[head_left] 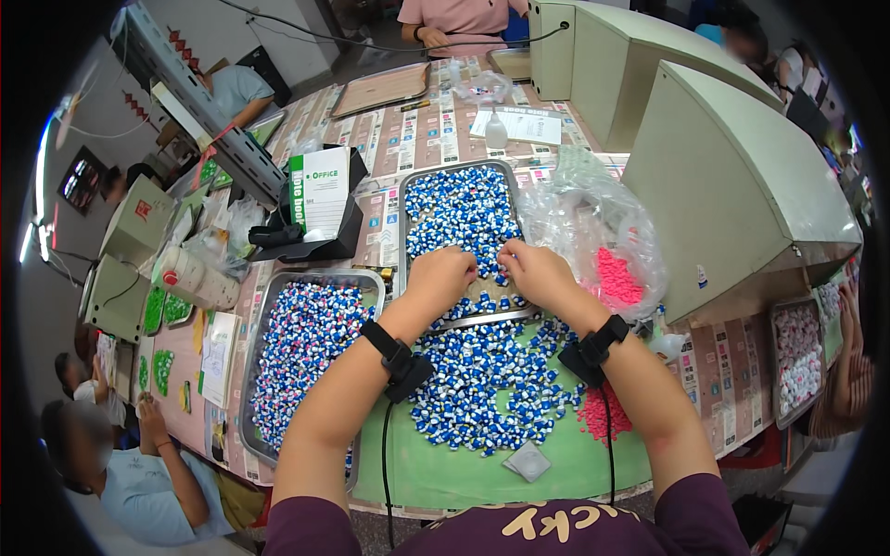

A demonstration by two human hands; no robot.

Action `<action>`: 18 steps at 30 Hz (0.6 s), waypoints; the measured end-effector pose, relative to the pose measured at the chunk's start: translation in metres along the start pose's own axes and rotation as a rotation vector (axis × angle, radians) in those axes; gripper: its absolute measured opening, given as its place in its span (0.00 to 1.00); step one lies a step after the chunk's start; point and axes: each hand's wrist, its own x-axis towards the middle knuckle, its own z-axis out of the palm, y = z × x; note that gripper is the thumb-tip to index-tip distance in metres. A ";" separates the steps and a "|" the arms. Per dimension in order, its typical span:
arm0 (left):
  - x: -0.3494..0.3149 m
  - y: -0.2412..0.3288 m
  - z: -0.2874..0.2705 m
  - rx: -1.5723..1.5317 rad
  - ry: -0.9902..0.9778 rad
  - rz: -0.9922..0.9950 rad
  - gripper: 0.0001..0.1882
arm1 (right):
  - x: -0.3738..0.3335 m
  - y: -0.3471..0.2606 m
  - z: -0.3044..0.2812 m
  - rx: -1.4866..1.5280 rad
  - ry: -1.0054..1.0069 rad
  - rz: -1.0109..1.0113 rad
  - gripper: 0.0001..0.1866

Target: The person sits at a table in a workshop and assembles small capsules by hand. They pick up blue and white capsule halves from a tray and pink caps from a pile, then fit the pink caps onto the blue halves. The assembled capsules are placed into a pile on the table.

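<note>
A metal tray (403, 232) full of small blue-and-white pieces (461, 206) lies in front of me. Over its near part, my left hand (443, 278) curls with fingertips pinched together. To its right, my right hand (540, 276) is closed in a similar pinch, its fingertips low among the pieces. Whatever either hand holds is too small or hidden to make out. More blue-and-white pieces (482, 389) are heaped between my forearms on a green mat (417, 482). A black strap with a small box sits on each wrist.
Left stands a second metal tray (248, 371) of blue-and-white pieces with pink bits. Right are a clear plastic bag (575, 199), pink pieces (616, 278) and a large beige metal housing (732, 185). A notebook (324, 195) rests in a black box. Other people sit around the table.
</note>
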 end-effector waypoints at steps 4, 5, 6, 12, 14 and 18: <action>0.002 0.000 0.004 -0.008 -0.013 0.026 0.05 | -0.008 -0.001 -0.002 -0.284 -0.066 -0.146 0.07; 0.002 0.000 0.003 -0.046 -0.025 0.008 0.06 | -0.009 0.001 -0.001 -0.315 -0.064 -0.159 0.07; 0.001 0.001 0.004 -0.083 -0.037 -0.012 0.06 | -0.009 0.003 -0.001 -0.346 -0.063 -0.173 0.07; -0.009 -0.025 -0.026 -1.101 -0.122 -0.280 0.06 | -0.008 0.004 0.000 -0.378 -0.057 -0.231 0.06; -0.017 -0.035 -0.042 -1.702 -0.245 -0.456 0.05 | -0.007 0.003 0.002 -0.397 -0.051 -0.239 0.06; -0.018 -0.032 -0.048 -1.870 -0.072 -0.724 0.05 | -0.005 0.006 0.009 -0.434 -0.048 -0.231 0.07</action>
